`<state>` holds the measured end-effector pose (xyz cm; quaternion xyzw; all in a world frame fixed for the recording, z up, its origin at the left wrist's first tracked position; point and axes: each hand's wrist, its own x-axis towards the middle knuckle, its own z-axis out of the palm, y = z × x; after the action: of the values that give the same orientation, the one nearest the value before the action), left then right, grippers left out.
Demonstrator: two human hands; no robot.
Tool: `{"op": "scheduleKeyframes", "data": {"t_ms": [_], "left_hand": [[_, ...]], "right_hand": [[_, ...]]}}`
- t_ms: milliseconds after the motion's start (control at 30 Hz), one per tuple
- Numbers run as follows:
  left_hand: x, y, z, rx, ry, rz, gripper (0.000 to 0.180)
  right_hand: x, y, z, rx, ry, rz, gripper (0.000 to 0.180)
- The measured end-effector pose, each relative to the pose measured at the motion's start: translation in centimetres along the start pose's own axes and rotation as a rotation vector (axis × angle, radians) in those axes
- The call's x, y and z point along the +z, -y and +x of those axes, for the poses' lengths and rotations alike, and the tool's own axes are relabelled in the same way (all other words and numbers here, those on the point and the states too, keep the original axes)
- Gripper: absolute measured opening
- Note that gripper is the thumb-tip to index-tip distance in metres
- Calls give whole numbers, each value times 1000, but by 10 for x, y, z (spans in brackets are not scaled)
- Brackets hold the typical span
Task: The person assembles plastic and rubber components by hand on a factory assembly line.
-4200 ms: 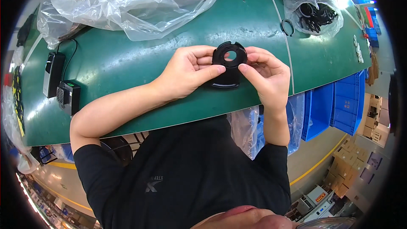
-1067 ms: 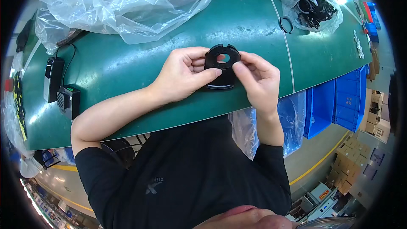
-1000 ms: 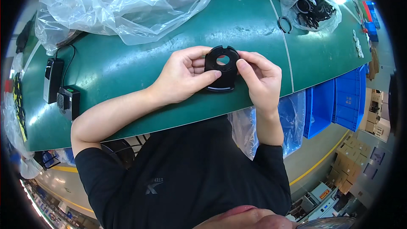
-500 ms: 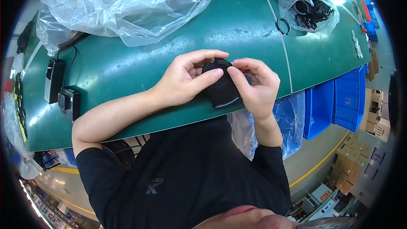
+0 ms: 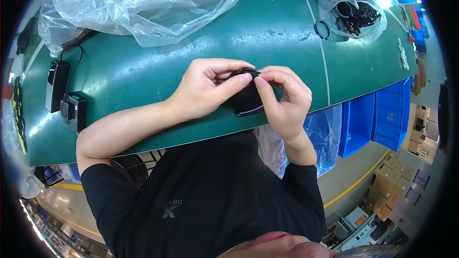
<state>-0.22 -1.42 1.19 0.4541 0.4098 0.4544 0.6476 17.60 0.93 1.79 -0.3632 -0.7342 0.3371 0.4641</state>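
Between my two hands, close to the table's near edge, is a black, rounded, cup-like part [image 5: 246, 101] with a thin dark rim at its far end. My left hand [image 5: 206, 86] grips that rim from the left, thumb on top and fingers curled beyond it. From the right, my right hand [image 5: 288, 96] pinches the same rim with thumb and forefinger. The two thumb tips lie almost side by side. My fingers cover much of the rim, so I cannot tell whether it is a separate ring.
A loose black ring [image 5: 322, 29] lies near a clear bag of black rings [image 5: 356, 18] at the far right. A large clear plastic bag [image 5: 153, 12] covers the far left. Two black corded devices [image 5: 73, 111] sit at left. Blue bins [image 5: 357, 123] stand beyond the table's right edge.
The black part has tilted, so its far opening shows less and its rim looks narrower. Both hands keep hold of it, and the thumbs have shifted slightly along the rim.
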Motion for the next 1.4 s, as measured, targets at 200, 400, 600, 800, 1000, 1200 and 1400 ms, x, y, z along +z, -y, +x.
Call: {"op": "scheduleKeyframes", "data": {"t_ms": [200, 400, 600, 800, 1000, 1200, 1400], "left_hand": [[2, -2, -1, -2, -120, 39, 20], [3, -3, -2, 33, -143, 15, 19], [5, -3, -3, 42, -153, 45, 18], [5, -5, -4, 12, -146, 75, 18], [7, -5, -5, 14, -155, 35, 18], [7, -5, -5, 42, -158, 73, 18], [6, -7, -3, -3, -153, 47, 18]], "right_hand": [[3, 3, 3, 131, 55, 120, 9], [3, -3, 2, 302, 86, 369, 16], [2, -5, -1, 243, 100, 342, 16], [3, -9, -3, 220, 121, 355, 15], [2, 2, 1, 470, 38, 498, 14], [1, -7, 2, 280, 122, 418, 11], [4, -9, -1, 280, 100, 401, 9]]}}
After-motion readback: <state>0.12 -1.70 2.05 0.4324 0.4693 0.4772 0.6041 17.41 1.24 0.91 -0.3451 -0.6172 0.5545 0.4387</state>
